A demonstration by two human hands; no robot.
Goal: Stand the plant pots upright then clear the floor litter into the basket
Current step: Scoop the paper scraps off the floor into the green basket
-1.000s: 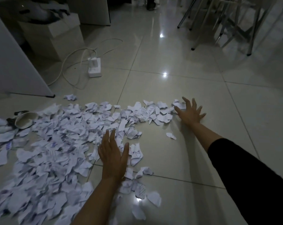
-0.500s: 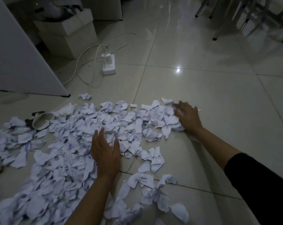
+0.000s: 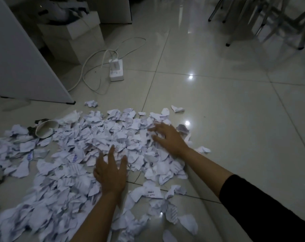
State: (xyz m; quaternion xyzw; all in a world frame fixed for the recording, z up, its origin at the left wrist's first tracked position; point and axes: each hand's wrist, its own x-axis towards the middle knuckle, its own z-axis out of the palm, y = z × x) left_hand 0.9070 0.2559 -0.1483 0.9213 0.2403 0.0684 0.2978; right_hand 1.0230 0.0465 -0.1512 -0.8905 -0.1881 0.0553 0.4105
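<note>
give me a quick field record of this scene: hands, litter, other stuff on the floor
left hand: flat, fingers spread, pressing on the paper scraps
right hand: flat, fingers spread, on the right edge of the pile
paper scraps: torn white pieces spread over the tiled floor
paper cup: lying on its side at the pile's left edge
power strip: beyond the pile, cables attached
basket: not identifiable

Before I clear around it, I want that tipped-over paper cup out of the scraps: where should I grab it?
Take the paper cup by its side wall just behind the rim, coming from above with thumb and fingers across its width. It lies on its side, its mouth facing the camera, half ringed by paper scraps, so the upper wall is the freest part. Pinching the thin rim would probably crush it.
</note>
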